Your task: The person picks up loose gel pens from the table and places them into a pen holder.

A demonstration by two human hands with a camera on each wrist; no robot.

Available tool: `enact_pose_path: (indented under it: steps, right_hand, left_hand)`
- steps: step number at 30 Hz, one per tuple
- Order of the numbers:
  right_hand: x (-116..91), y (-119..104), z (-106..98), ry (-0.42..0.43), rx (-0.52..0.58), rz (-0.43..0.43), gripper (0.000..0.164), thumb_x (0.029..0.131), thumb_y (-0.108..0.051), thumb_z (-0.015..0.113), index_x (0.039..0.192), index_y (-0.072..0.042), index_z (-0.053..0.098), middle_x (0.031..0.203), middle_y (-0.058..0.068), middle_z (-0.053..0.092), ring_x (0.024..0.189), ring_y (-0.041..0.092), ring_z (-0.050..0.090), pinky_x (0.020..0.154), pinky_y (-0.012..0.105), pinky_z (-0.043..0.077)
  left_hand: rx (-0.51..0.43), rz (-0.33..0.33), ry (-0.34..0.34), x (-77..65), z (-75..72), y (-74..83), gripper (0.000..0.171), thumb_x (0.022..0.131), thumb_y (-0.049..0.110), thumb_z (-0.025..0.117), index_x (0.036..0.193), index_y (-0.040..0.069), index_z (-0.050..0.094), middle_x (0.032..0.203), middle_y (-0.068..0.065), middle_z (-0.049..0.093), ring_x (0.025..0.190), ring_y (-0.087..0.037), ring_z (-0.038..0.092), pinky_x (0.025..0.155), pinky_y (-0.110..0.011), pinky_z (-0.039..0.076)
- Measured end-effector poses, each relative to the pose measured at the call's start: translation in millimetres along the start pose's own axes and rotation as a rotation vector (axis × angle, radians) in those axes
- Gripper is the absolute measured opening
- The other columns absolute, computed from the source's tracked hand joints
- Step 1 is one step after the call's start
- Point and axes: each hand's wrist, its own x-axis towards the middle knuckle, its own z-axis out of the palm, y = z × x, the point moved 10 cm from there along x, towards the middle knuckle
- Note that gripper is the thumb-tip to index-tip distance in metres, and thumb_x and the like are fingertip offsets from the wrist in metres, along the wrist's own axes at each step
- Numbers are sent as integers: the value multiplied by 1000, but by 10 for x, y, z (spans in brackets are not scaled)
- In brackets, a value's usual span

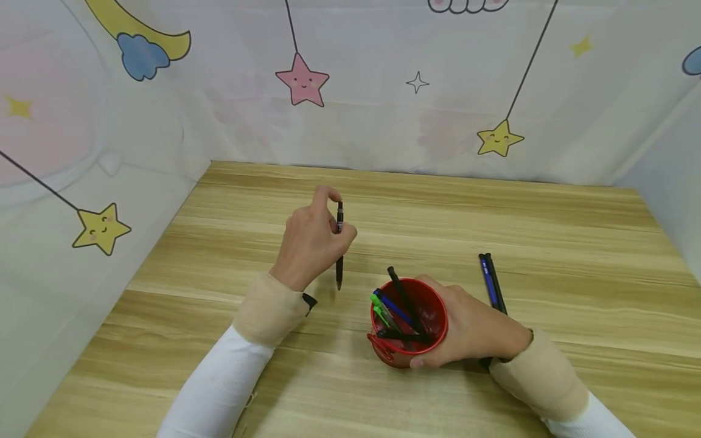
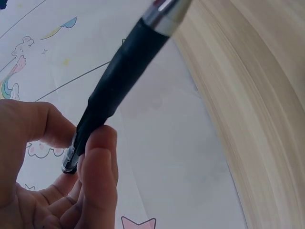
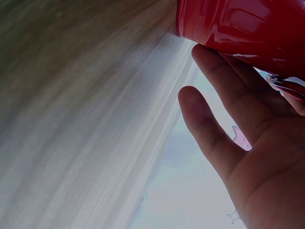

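Above the wood-grain surface, head view: left hand pinches a dark pen by its upper part, tip toward the near side. Cannot tell if the tip touches wood. Right hand grips a red cup from the right, thumb on the near side. Cup holds a black pen, a blue pen and a green pen, among others, leaning mostly left. Two loose pens lie side by side near the right forearm.

Risks, as judged: the pinch looks slight, so a knock on the rim could spin the pen or drop it. Leaning pens could block its way in, or spill if the cup tips. A rightward sweep of the right arm could roll the loose pair.

Left wrist view: thumb and fingers meet on the pen near its clip; a long grip and metal collar run out unsupported. Head view hides most of this contact. Cup out of frame.

Right wrist view: one fingertip meets the cup's wall, another finger stands off it, both hidden from above. Suggests a partial hold, so slipping is possible if bumped. Cup's contents not visible from this side.
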Motion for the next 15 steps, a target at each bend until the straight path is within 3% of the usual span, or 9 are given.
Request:
enact_pose_path:
  steps: [15]
  right_hand:
    - [-12, 13, 0, -1, -8, 15, 82, 61, -30, 85, 128, -10, 42, 116, -3, 60, 104, 16, 55, 81, 39, 52]
  left_hand:
    - [-83, 35, 109, 7, -136, 74, 40, 71, 14, 54, 110, 13, 48, 59, 9, 51, 42, -7, 41, 42, -30, 38]
